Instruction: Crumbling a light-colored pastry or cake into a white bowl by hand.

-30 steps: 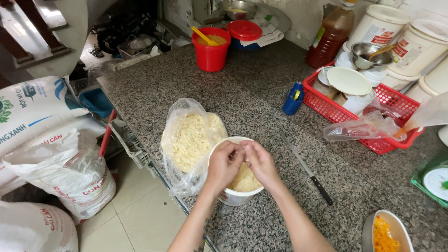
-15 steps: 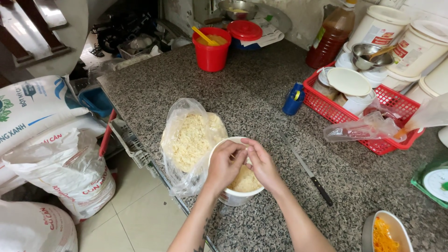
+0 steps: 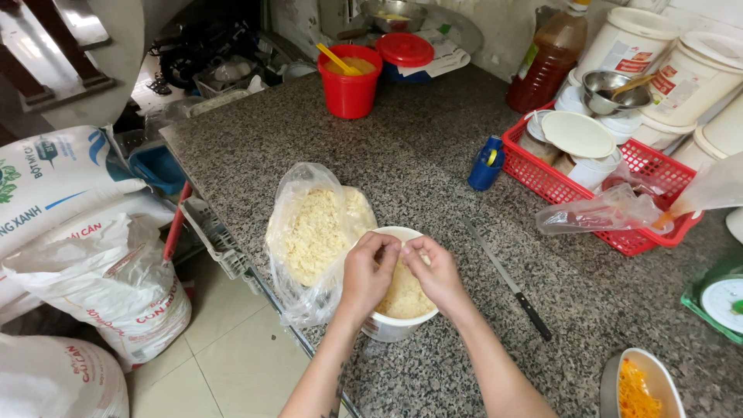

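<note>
Left hand and right hand pinch pale crumbly food together over the white tub (beside the plastic bag) — best kept low, above the tub, avoiding spills.

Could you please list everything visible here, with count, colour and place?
white round plastic tub: one, counter's near edge, holding pale crumbly food
clear plastic bag of pale crumbs: one, left of tub
red plastic bucket: one, far counter, yellow utensil inside
black-handled knife: one, right of tub
red plastic basket: one, right, holding white containers
blue small bottle: one, beside basket
brown liquid bottle: one, far right
white printed sacks: several, floor left
left hand: over tub
right hand: over tub, fingertips meeting left's
</note>
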